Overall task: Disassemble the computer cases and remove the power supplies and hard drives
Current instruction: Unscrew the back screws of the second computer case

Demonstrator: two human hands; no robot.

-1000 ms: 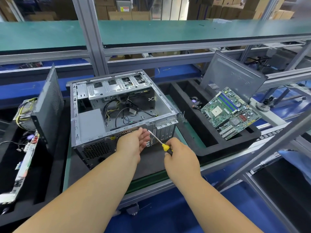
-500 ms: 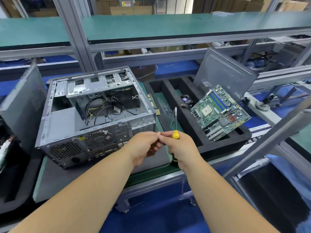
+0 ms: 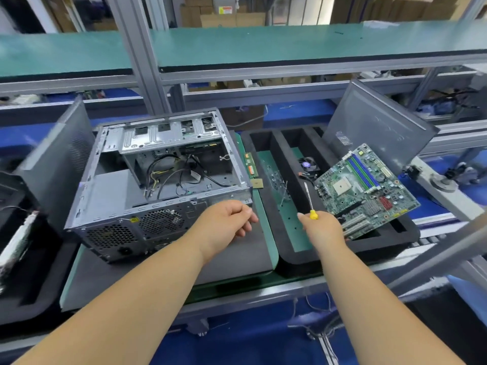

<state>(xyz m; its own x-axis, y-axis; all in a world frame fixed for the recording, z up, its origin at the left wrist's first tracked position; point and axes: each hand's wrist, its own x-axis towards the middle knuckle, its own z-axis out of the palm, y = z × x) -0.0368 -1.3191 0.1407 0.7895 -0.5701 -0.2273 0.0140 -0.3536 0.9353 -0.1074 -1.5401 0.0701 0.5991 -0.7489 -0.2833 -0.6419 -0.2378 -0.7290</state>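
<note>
Head view: an opened case (image 3: 158, 185) is seen lying on its side on the worktop (image 3: 237, 262), with its rear panel turned toward the person. Loose cables (image 3: 168, 175) are visible in the bay, and the power supply (image 3: 113, 188) is seen as a grey box in the near left corner, behind the rear grille. No hard drive can be made out. A screwdriver (image 3: 311, 204) is gripped by its yellow handle in the right hand (image 3: 322, 229), its shaft pointing up and away over the foam tray (image 3: 297, 255), clear of the case. The left hand (image 3: 224, 222) is held just in front of the case's rear right corner with the fingers loosely curled; whether a screw is pinched in them cannot be told. A motherboard (image 3: 363, 188) is propped in the tray to the right. The step in hand is judged to be the freeing of the power supply, between screws. Next, the tip would need to be brought back to a remaining rear screw and seated squarely, while the case is steadied with the left hand.
</note>
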